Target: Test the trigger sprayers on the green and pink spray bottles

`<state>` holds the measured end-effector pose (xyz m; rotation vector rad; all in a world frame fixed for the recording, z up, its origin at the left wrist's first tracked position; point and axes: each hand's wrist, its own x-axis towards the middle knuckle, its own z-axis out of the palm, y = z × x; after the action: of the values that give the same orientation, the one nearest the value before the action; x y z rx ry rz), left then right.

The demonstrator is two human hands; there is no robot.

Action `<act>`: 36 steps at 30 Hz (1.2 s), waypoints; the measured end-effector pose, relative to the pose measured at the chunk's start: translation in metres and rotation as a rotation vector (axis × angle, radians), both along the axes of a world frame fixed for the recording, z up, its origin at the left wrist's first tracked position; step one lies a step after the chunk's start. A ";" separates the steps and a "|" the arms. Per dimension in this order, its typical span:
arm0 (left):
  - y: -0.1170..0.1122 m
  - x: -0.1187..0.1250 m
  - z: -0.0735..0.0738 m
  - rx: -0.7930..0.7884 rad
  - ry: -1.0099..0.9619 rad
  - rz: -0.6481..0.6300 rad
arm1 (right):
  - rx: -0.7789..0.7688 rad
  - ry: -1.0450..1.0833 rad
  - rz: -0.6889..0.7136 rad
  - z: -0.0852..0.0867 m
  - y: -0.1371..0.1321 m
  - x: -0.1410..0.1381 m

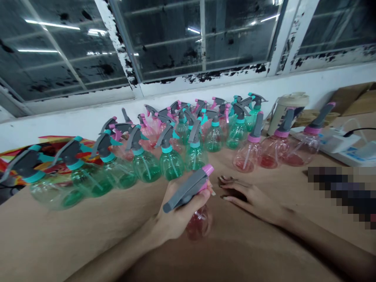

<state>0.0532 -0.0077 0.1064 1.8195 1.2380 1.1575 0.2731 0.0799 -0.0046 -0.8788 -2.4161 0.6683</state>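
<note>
My left hand [176, 219] is wrapped round the neck of a pink spray bottle [198, 225], just under its grey and pink trigger head. The bottle's clear reddish body shows below my fingers, close to the table's near side. To its right, my right hand [249, 196] rests low over the table with its fingers apart and nothing in them. Beyond my left hand stands a row of green spray bottles [172, 162] with grey and turquoise heads. Past my right hand are three pink spray bottles [246, 154] with grey and pink heads.
More pink and green spray bottles crowd the back by the wall. At the right are a beige lidded container [289, 105], a white power strip [340, 143] with plugs and cardboard [352, 96]. A red and yellow bag [58, 143] lies at the left, behind the bottles.
</note>
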 end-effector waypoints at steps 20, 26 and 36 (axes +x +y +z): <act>-0.004 0.010 -0.004 0.012 0.098 0.236 | 0.029 -0.038 0.024 -0.006 0.004 0.002; -0.001 0.007 -0.003 -0.034 0.037 0.171 | 0.029 -0.033 0.015 -0.004 0.003 0.001; -0.001 0.004 0.000 -0.104 -0.032 0.105 | 0.046 -0.007 -0.001 -0.008 0.003 0.002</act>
<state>0.0569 -0.0085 0.1062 1.6709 1.3641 1.1520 0.2747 0.0834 -0.0130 -0.8644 -2.4277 0.6074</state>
